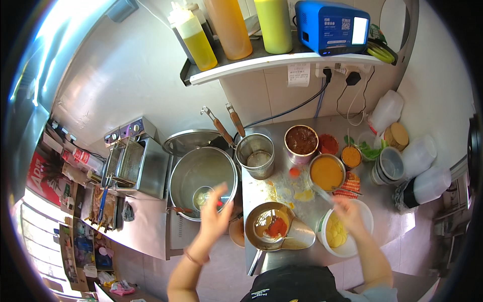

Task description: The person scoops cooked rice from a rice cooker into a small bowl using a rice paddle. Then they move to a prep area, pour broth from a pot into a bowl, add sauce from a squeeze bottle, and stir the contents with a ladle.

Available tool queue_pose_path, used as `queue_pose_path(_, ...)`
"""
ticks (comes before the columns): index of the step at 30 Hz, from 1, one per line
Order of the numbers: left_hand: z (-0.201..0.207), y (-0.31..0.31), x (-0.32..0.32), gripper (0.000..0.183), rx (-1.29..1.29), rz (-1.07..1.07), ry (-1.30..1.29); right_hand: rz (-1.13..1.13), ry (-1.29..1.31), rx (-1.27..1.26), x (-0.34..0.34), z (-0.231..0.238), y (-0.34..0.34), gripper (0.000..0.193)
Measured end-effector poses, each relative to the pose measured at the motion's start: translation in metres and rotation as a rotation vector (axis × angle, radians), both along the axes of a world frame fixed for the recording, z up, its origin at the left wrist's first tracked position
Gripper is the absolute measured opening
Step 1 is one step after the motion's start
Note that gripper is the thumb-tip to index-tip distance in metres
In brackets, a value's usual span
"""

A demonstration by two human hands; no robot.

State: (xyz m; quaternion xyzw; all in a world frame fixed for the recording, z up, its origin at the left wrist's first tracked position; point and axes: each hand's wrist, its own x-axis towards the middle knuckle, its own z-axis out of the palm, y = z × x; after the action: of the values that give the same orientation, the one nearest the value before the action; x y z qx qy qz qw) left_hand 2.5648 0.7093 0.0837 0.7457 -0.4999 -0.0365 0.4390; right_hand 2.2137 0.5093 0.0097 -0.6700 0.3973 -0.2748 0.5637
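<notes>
My left hand [215,215] is raised over the rim of a large steel pot [178,173], fingers apart and holding nothing. Closed fingers of my right hand [348,214] grip a pale, blurred spoon-like utensil [322,193], above a white bucket [363,221] of yellow slices [335,231]. Between my hands sits a saucepan [261,207] with brown liquid and a mound of red powder or paste [276,227] in it. A metal scoop [301,234] lies against its right side. Beyond the utensil stands a bowl of orange sauce [327,172].
A tall strainer pot [255,151], a tub of dark red sauce [302,140] and stacked bowls [391,163] stand farther back. Squeeze bottles [198,48] and a blue device [329,27] fill the shelf above. At left is a fryer [146,163] with its basket [126,166].
</notes>
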Motion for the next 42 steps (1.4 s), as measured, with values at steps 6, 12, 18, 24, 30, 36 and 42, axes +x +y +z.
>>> queue_pose_path(6, 0.198, -0.241, 0.001, 0.075, -0.567, -0.195, -0.001, 0.09, 0.31, -0.237, 0.015, -0.021, 0.099, 0.025)
queue_pose_path(12, 0.239, -0.352, 0.0, 0.073, -0.5, 0.115, 0.12, 0.087, 0.385, -0.265, 0.008, -0.04, 0.133, 0.024)
queue_pose_path(18, 0.25, -0.311, 0.002, 0.056, -0.763, -0.161, 0.289, 0.007, 0.314, -0.298, 0.004, -0.052, 0.136, 0.022)
queue_pose_path(24, 0.179, -0.122, -0.025, 0.062, -0.272, -0.535, 0.656, 0.003, 0.32, -0.377, 0.009, -0.08, 0.13, 0.023)
queue_pose_path(30, -0.033, 0.059, -0.059, 0.06, 0.502, -0.294, 1.422, 0.089, 0.395, -0.344, 0.011, -0.076, 0.138, 0.022)
queue_pose_path(36, -0.137, 0.123, -0.1, 0.055, 0.741, -0.09, 2.015, 0.131, 0.413, -0.314, 0.007, -0.097, 0.136, 0.024)
queue_pose_path(42, -0.161, 0.132, -0.103, 0.05, 0.704, -0.033, 2.179, 0.153, 0.477, -0.299, 0.01, -0.09, 0.143, 0.025)
